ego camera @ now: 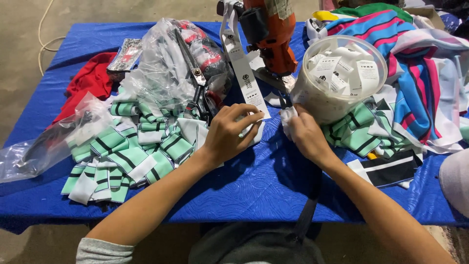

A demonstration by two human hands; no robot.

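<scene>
White woven label tape (243, 68) is pinched at its near end by the left hand (225, 133), fingers curled closed around it just above the blue quilted table cover (254, 181). The right hand (304, 133) is closed on a small white cut label piece (287, 116), just beside the left fingertips. Judged step: separating single labels from the strip; the next move would call for a firm hold on the tape end while the piece is drawn clear. The tape's long axis runs from the hands up and slightly left, toward the orange cutting machine (271, 34). Right of it stands a clear tub of cut labels (337, 78). Left lie green striped collar pieces (127, 156), scissors (198, 83) and plastic bags (161, 63).
</scene>
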